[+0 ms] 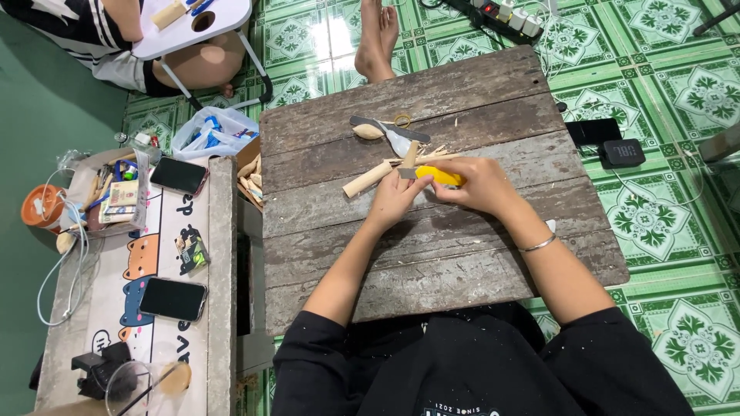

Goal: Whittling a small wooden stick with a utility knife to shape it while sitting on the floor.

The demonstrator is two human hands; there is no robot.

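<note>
op: Carving step rn imo. Right hand (pixel 479 185) gripping yellow knife (pixel 439 176), left hand (pixel 395 199) pinching wood stick (pixel 368 179) on plank table (pixel 432 254).
reply: I'd say next cut needs a steady stick, blade angled away from fingers.

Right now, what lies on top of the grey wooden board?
On the wooden board: a wooden stick, shavings, a carved spoon, and both hands. The right hand covers most of a yellow-handled knife.

bare board (pixel 462 270) near the body; wood pieces (pixel 385 146) and shavings crowd beyond the hands.
</note>
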